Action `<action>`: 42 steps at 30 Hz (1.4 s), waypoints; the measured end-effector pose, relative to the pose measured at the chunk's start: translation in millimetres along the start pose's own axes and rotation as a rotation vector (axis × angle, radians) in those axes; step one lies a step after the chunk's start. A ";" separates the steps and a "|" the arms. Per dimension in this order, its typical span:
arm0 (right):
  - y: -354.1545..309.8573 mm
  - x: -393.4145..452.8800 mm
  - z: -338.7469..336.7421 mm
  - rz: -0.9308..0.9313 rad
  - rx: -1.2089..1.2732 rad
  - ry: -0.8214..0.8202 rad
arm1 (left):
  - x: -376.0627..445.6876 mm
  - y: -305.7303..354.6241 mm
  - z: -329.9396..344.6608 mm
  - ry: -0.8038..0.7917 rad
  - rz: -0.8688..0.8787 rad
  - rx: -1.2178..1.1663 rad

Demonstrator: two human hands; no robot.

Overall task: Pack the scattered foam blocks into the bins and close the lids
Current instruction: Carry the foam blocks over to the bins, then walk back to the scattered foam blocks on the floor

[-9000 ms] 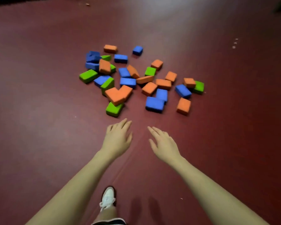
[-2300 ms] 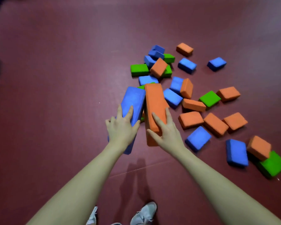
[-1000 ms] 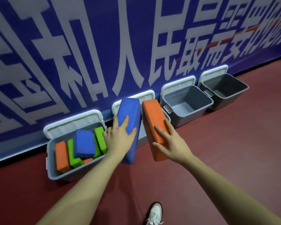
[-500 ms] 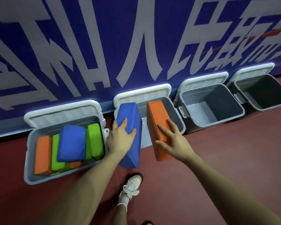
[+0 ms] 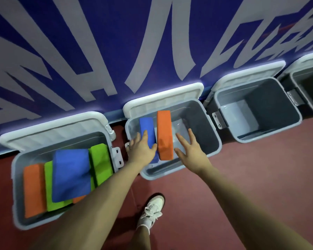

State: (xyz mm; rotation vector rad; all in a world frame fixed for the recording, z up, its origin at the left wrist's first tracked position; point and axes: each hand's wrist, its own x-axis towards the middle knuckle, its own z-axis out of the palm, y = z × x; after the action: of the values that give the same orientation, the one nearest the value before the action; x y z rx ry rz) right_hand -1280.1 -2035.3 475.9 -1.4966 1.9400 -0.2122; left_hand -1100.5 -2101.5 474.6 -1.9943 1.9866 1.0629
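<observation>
Second bin (image 5: 213, 141), grey, lid (image 5: 163, 99) tipped back against the blue banner wall (image 5: 101, 42); two foam blocks stand in it on edge, side by side at its left end: blue block (image 5: 147, 128) and orange block (image 5: 163, 134), faces touching or nearly so. Standing them on edge looks deliberate; it leaves the right half of the bin free for more, and the bare floor of the bin shows there.

Left hand (image 5: 142, 150) lies on the near end of the blue block, fingers straight and relaxed along its top, steadying rather than gripping; thumb towards the orange block. Right hand (image 5: 191, 153) is spread, fingers splayed, just right of the orange block and apart from it; holds nothing; likely just let go.

Blocks: long rectangular slabs, matte, rounded corners, plain colour; soft foam by the look, so should squeeze in tight.

First bin (image 5: 16, 177), far left, is packed: orange, green and green slabs on edge, a blue slab (image 5: 71, 175) lying tilted across the top, proud of the rim; lid may not shut until it is pushed down. Third bin (image 5: 294, 116) to the right holds nothing visible; a fourth is cut off at the frame edge. All lids open. A white shoe (image 5: 151, 212) on the red floor (image 5: 251, 177).
</observation>
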 end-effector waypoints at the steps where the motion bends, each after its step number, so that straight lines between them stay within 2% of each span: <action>1: 0.1 -1.0 -3.5 0.013 -0.039 -0.011 | -1.2 2.5 -4.8 0.020 0.038 0.023; 8: -7.1 -41.3 -44.0 0.087 -0.070 0.034 | -34.1 35.3 -43.7 0.065 0.294 0.155; 14: 6.0 -116.4 -79.0 0.212 -0.062 0.148 | -82.5 92.0 -54.5 -0.004 0.533 0.308; 20: 44.2 -222.5 -99.8 0.423 0.020 0.282 | -153.1 172.3 -24.7 -0.123 0.824 0.472; 26: 101.2 -364.2 -99.0 0.674 0.108 0.472 | -262.6 244.6 48.2 -0.195 1.146 0.607; 31: 142.6 -512.2 -66.3 0.915 0.202 0.628 | -386.4 279.3 142.8 -0.310 1.404 0.707; 37: 174.5 -692.2 -6.6 1.222 0.282 0.762 | -551.7 285.8 259.7 -0.468 1.737 0.796; 42: 174.9 -822.9 44.2 1.454 0.345 0.873 | -678.4 270.5 333.7 -0.565 1.971 0.852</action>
State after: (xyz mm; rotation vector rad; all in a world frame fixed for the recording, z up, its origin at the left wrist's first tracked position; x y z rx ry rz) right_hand -1296.2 -1219.8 686.5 0.5582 2.9023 -0.5174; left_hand -1396.3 -1391.1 704.1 0.9694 2.6924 0.3890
